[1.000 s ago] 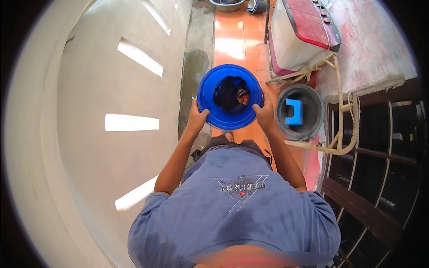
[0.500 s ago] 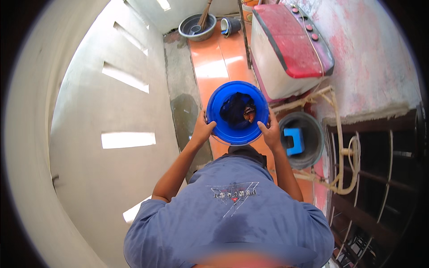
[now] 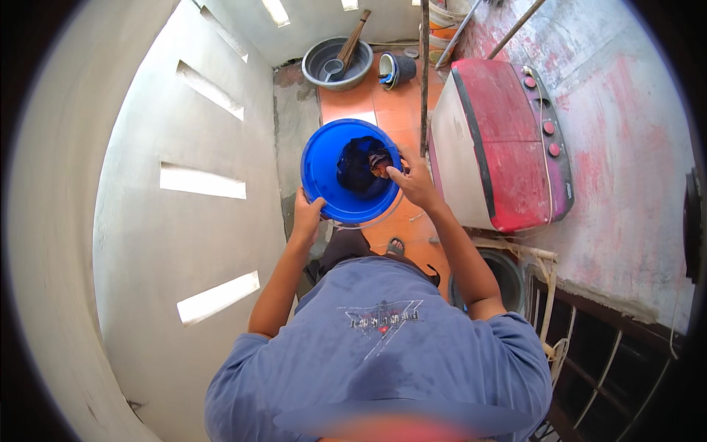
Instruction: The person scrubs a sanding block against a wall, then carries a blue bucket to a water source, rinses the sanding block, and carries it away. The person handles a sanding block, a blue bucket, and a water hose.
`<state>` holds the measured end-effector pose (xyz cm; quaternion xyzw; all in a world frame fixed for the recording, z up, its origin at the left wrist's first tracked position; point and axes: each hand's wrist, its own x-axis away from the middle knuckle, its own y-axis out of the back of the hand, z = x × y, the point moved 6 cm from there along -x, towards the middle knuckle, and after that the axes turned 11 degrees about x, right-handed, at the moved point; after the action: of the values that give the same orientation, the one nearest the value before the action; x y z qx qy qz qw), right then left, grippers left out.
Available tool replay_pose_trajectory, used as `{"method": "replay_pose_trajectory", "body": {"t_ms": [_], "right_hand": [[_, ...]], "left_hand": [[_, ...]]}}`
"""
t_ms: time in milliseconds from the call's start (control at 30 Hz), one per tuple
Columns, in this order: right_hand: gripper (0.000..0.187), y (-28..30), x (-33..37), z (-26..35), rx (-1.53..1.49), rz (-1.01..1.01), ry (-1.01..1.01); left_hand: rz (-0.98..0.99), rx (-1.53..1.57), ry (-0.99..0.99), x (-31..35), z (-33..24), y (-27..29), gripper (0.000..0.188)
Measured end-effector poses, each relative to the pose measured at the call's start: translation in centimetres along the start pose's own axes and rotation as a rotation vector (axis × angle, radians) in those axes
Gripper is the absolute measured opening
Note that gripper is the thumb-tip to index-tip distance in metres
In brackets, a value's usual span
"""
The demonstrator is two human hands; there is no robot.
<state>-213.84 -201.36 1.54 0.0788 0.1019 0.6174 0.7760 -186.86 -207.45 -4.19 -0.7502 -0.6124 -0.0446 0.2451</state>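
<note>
Between both hands I hold a round blue bucket (image 3: pixel 321 166) in front of my body, its opening facing up. Dark clothes (image 3: pixel 356 173) with an orange-and-white patch lie at its bottom. My left hand (image 3: pixel 306 214) grips the near left rim, thumb over the edge. On the right side of the rim my right hand (image 3: pixel 414 181) is closed, its thumb on the inside. The fingers under the rim are mostly hidden. A thin wire handle hangs along the bucket's near side.
A red-topped washing machine (image 3: pixel 504 147) stands at the right. Ahead, a grey basin (image 3: pixel 309 62) holds a broom (image 3: pixel 352 40) and a dipper (image 3: pixel 333 68), beside a small dark bucket (image 3: pixel 403 68). A dark tub (image 3: pixel 508 276) sits near my right elbow, by a pipe rack (image 3: pixel 545 269). A pole (image 3: pixel 424 81) stands before the machine.
The bucket has moved left with both hands and tilts slightly, its right side now farther forward. My view has shifted forward; the washing machine and basin show more, the dark tub less.
</note>
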Motion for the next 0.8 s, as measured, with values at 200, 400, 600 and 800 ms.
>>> {"method": "replay_pose_trajectory", "body": {"t_ms": [200,400,600,800], "right_hand": [[0.055,-1.9,-11.4,-2.7,0.006,-0.170,0.010],[0.059,0.6,-19.0,-6.5,-0.046,-0.238,-0.192],[0.057,5.3,-27.0,-10.5,-0.089,-0.381,-0.172],[0.054,10.7,-36.9,-14.5,-0.168,-0.371,-0.203]], "left_hand": [[0.044,-0.049,-0.030,-14.6,-4.3,0.2,0.048],[0.192,-0.118,0.083,-25.8,-7.0,-4.5,0.046],[0.288,-0.169,0.164,-36.9,-9.0,-11.2,0.050],[0.296,-0.229,0.175,-47.4,-10.8,-17.7,0.046]]}}
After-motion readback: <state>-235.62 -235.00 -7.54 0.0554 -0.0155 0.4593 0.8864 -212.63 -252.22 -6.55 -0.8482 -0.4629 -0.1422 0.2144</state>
